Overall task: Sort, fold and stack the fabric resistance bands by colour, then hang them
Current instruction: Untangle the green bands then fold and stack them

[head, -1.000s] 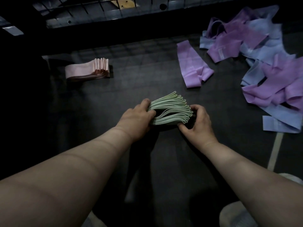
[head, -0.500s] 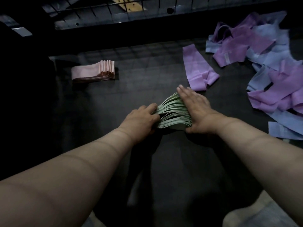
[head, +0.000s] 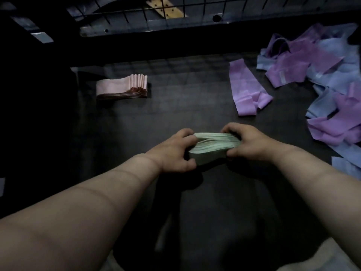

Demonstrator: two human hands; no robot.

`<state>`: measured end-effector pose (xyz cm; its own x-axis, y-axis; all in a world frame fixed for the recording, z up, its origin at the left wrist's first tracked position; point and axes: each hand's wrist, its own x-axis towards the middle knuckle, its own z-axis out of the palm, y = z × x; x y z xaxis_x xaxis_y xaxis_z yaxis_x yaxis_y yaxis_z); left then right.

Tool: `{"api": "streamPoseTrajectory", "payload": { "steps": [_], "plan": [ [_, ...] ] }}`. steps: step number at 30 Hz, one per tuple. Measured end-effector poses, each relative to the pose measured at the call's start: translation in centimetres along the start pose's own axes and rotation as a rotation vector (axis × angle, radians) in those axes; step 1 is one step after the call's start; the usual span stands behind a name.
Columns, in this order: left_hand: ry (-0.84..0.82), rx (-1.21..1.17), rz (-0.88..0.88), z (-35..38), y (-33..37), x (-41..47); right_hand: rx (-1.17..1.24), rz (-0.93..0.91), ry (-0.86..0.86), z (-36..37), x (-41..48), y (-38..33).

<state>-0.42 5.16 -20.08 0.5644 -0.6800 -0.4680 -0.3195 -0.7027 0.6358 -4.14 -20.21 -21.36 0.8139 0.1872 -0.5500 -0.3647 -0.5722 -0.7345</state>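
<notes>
A stack of folded green bands (head: pixel 214 146) sits low in the middle of the dark table (head: pixel 175 112). My left hand (head: pixel 175 151) grips its left end, thumb below and fingers over the top. My right hand (head: pixel 248 143) grips the right end the same way. A folded pink stack (head: pixel 121 88) lies at the back left. A single purple band (head: pixel 244 89) lies flat at the back right, beside a loose heap of purple and blue bands (head: pixel 322 75).
A black wire grid panel (head: pixel 156 12) stands behind the table's far edge. The loose heap covers the right side up to the frame edge. Pale floor (head: pixel 320 259) shows at the bottom right.
My right hand has left the top of the green stack and now grips its right end. The fanned stack is squeezed together between both hands.
</notes>
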Motion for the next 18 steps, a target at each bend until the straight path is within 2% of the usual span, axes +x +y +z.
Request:
{"api": "streamPoseTrajectory", "payload": {
  "steps": [4,6,11,15,18],
  "plan": [
    [-0.080,-0.446,-0.220,-1.1,1.1,0.0,0.213,0.141,-0.161,-1.4,0.5,-0.7],
    [-0.103,-0.588,-0.280,-1.2,1.3,-0.1,0.319,0.215,-0.270,-2.0,0.3,-1.5],
    [-0.196,-0.533,-0.295,-1.7,1.0,-1.0,0.398,0.315,-0.415,-2.5,0.5,-2.7],
    [-0.080,-0.473,-0.255,-1.9,0.3,-1.4,0.479,0.344,-0.386,-1.7,1.4,-3.7],
    [-0.010,-0.567,-0.267,-2.9,-0.8,-2.1,0.480,0.313,-0.374,-1.1,2.4,-5.3]
  ]
}}
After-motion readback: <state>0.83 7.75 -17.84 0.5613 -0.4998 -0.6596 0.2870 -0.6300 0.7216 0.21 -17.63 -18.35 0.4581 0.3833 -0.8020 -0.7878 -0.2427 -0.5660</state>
